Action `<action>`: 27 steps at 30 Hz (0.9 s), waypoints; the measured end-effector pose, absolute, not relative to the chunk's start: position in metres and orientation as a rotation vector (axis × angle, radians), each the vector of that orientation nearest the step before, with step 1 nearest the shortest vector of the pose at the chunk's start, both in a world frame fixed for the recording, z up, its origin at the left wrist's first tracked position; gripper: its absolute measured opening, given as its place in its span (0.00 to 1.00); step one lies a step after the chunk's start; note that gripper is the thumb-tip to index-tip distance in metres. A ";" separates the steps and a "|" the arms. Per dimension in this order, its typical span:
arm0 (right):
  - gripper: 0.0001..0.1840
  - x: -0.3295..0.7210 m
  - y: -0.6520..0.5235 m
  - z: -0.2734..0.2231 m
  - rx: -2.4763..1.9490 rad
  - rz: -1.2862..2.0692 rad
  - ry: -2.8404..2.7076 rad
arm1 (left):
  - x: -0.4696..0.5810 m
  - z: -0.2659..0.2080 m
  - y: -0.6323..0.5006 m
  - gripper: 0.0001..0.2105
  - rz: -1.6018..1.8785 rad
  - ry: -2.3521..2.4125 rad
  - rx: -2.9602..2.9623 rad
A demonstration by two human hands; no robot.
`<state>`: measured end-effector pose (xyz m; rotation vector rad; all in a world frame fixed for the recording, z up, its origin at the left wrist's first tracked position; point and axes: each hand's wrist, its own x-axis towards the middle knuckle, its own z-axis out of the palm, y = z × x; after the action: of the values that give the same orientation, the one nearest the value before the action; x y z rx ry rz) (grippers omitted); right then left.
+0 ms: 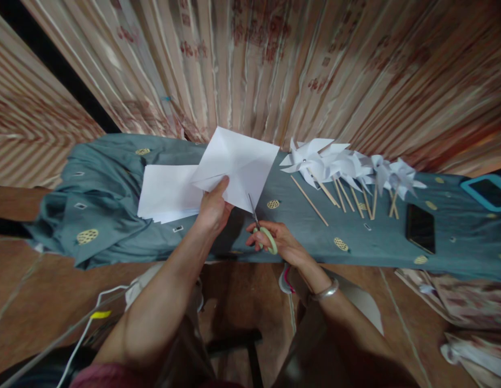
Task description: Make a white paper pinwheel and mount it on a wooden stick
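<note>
My left hand [215, 203] grips a square sheet of white paper [244, 156] by its lower left part, thumb on top. Creases run across the sheet, and a slit shows near its left corner. In my right hand [276, 237] is a pair of scissors [268, 240] with light green handles, my fingers in the loops. Its blades lie at the lower corner of the sheet, pointing up into it. A stack of white paper [167, 188] rests on the cloth to the left, partly under the held sheet.
Several white paper pinwheels [315, 159] on wooden sticks lie at the right, beside a loose stick [309, 200]. Farther right are a black phone [420, 228] and a blue-framed device [488, 192]. A grey-green cloth [108, 215] covers the narrow table; a patterned curtain [254, 70] hangs behind.
</note>
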<state>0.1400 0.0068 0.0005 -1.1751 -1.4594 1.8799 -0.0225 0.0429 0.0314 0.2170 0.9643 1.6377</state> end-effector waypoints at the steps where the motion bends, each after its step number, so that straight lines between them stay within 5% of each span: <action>1: 0.28 0.140 0.007 0.000 -1.173 1.881 -1.462 | -0.022 0.031 0.043 0.11 1.638 0.963 0.220; 27: 0.26 0.138 0.007 -0.007 -1.160 1.903 -1.355 | -0.028 0.031 0.044 0.10 1.663 0.927 0.180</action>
<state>0.1382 0.0066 -0.0073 -1.1604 -1.3553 1.9030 -0.0275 0.0437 0.0311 0.1796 0.9268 1.6629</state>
